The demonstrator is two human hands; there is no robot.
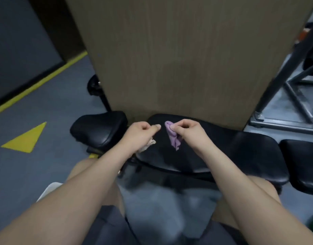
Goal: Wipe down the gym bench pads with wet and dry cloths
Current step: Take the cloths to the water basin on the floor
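Purple cloth (174,138) is pinched in the right hand (189,131), pale cloth (149,144) gripped in the left hand (139,133) over the bench pad (222,151); wiping contact is judged next.

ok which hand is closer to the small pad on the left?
Left. The left hand, holding a pale cloth, is just right of the small pad; the right hand, pinching the purple cloth, is farther right, over the long pad.

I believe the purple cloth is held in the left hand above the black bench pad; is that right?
Not quite: the head view shows the purple cloth held in the right hand instead, above the black bench pad.
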